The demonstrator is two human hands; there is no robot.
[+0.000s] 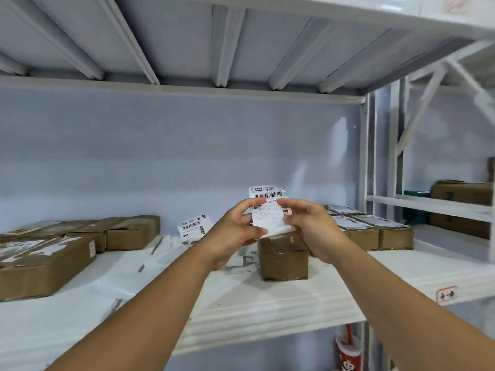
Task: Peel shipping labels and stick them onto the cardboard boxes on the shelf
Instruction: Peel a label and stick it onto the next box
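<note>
Pinching label (268,210), both hands (235,231) raised

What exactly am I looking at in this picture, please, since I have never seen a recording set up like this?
There is no machine here. A person wears a camera on the head, so this single view looks forward and down along both bare arms into a white metal shelf. The left hand and the right hand together hold one shipping label with barcodes, apparently peeling it from its backing. Right below it stands a small cardboard box. More boxes lie at the left, and a row at the right already carries labels. Another label sheet and torn paper scraps lie between them.
</note>
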